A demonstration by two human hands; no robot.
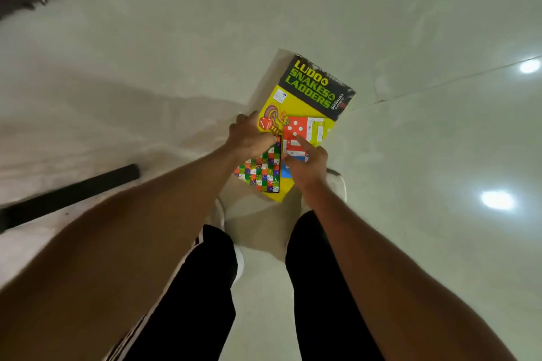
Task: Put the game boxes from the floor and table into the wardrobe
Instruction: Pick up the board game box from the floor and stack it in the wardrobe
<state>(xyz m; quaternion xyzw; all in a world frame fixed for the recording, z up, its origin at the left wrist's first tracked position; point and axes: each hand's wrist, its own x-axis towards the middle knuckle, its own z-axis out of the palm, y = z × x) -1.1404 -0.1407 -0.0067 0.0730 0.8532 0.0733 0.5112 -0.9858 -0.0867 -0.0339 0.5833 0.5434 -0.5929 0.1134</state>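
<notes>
Head view: yellow game box [305, 114], printed LUDO SNAKES LADDERS, held flat above pale tiled floor [425, 155], in front of 2 black trouser legs [193, 296]. Left hand [249, 141] clamped on box's left edge, fingers curled over. Right hand [308, 167] gripping near corner, thumb pressed on top. Black bar [70, 193] lying at left. White shoe [337, 182] under box.

the game box [305, 114] reads "ludo", "snakes" and "ladders" in yellow and green capitals on its black top band. a small white brand mark runs sideways beside the title, too blurred to read.
</notes>
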